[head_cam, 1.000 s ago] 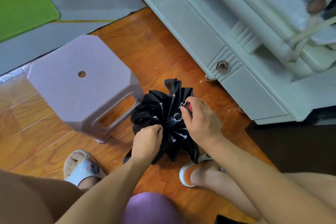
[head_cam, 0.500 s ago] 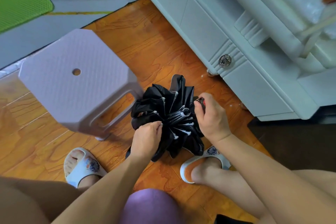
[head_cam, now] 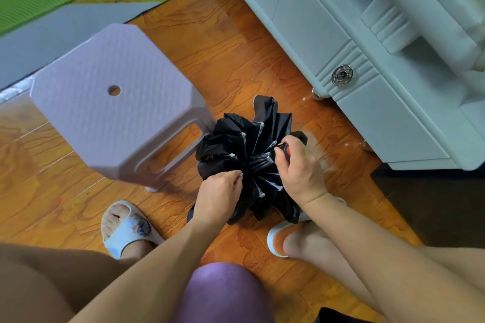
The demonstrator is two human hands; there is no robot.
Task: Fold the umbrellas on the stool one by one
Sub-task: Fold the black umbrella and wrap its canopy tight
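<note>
Orange wood-grain floor (head_cam: 236,65) fills the scene under a seated person. Nearest the camera are bare forearms, a purple rounded shape (head_cam: 223,294) I cannot identify, and two feet in pale slippers (head_cam: 123,231).

Just beyond, the black umbrella (head_cam: 246,144) is held low over the floor, canopy bunched with its silver rib tips fanning out. The left hand (head_cam: 217,196) pinches a fold or rib tip at the near-left edge, fingers curled on the cloth. The right hand (head_cam: 301,168) is curled around something red and black at the umbrella's right side, probably the strap or handle, though it is too small and blurred to be sure.

Compared with a second ago, the right hand has shifted from the hub out to the right rim of the bundle, while the left has kept its pinch in the same place. That reads as pleats being gathered around the shaft, so the folding looks midway, with the wrap and strap not yet done.

The shaft and handle are hidden beneath the fabric. Further off, the lilac stool (head_cam: 86,123) shows no umbrella on its seat, and the white cabinet (head_cam: 393,118) is cut off at the frame edge.
</note>
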